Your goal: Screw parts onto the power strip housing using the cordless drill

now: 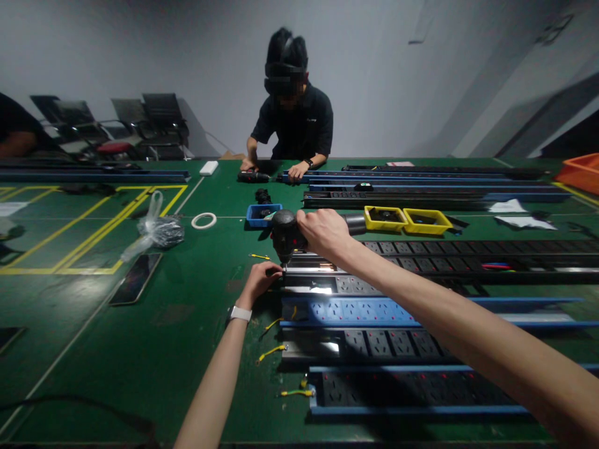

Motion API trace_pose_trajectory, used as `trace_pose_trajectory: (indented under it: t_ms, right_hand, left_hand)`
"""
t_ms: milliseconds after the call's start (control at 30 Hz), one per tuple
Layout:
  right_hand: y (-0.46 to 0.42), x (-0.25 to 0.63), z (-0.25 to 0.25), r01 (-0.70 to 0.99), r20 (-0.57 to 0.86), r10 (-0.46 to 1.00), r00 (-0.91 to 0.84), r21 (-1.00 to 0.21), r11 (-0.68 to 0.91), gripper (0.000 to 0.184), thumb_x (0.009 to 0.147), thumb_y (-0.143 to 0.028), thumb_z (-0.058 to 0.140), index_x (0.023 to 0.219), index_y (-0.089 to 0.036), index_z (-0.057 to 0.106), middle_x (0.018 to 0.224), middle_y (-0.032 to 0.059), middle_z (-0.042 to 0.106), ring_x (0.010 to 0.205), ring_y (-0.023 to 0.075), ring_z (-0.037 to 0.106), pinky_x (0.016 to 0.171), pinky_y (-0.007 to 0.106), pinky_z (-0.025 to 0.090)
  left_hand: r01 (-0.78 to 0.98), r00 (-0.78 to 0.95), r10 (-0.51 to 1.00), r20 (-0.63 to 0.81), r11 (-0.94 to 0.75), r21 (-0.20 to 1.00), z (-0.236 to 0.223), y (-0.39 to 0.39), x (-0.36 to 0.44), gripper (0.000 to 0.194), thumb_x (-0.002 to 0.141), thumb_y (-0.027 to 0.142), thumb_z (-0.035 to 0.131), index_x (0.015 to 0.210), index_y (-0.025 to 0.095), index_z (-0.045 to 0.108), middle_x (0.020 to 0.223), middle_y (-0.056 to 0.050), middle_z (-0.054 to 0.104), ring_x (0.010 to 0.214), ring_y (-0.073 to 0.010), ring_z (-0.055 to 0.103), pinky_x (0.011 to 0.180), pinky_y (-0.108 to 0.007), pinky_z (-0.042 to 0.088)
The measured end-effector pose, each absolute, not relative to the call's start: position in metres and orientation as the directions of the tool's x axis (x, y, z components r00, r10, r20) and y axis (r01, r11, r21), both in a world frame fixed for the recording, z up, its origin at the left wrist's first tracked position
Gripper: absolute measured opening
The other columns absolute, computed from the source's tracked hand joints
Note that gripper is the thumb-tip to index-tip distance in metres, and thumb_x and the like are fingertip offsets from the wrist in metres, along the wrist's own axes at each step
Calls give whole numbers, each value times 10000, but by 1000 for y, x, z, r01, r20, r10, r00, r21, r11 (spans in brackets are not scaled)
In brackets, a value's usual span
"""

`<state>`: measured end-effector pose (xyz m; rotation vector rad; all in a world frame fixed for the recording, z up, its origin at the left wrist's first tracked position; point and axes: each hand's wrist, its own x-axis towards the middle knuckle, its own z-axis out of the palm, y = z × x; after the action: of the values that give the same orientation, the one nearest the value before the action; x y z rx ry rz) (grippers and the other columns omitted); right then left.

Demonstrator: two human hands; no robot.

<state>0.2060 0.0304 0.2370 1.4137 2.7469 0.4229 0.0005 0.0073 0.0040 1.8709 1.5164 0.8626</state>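
My right hand is wrapped round the handle of a black cordless screwdriver, its bit pointing down at the left end of a power strip. Just beside the bit, my left hand has its fingers pinched together at that same end; what is between them is too small to make out. Nearer to me lie a blue-cased power strip, a black power strip and another blue-edged strip. Short yellow wires with ring ends stick out from their left ends.
Beyond the tool stand a blue tray and two yellow trays of small parts. A phone, a plastic bag and a tape ring lie to the left. Across the table, a person works with another power tool.
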Motion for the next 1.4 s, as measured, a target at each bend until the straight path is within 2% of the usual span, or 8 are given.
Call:
trace_pose_trajectory:
  t_ms: [200,600,800,1000,1400]
  right_hand:
    - [33,206,233,793,128,792,-596,243,558,300,799,-178,496,1076,-105,584,857,130,687,851,221,696,643,227,299]
    - [32,208,236,792,108,796,-595,244,559,337,785,-236,544,1095,-110,583,896,124,695,869,246,695,633,232,297]
    - [32,208,237,797,102,803,-588,243,553,353,773,-223,553,1111,-123,586,922,116,699,858,222,688,642,232,314]
    - [33,208,235,802,110,807,-580,252,542,344,763,-236,561,1086,-122,589,881,111,696,860,242,698,625,230,312]
    - [34,209,237,806,98,816,-569,261,531,396,745,-273,606,1107,-113,580,924,124,699,878,258,700,675,244,395]
  left_hand:
    - [608,144,980,137,-197,769,1,8,1,200,831,344,690,929,183,759,966,-36,738,893,-134,670,850,-235,491]
    - [615,164,971,174,-239,751,2,8,0,259,831,403,680,913,170,760,946,-57,742,873,-145,675,830,-238,505]
    - [610,167,970,175,-241,755,5,7,0,233,837,376,676,917,173,759,951,-54,741,875,-145,675,833,-240,509]
    - [625,154,976,154,-217,750,4,7,1,203,826,344,692,924,179,760,962,-49,741,890,-145,676,845,-240,507]
    - [623,165,970,180,-244,744,3,7,0,220,837,369,681,911,178,760,953,-48,740,875,-143,676,831,-234,508]
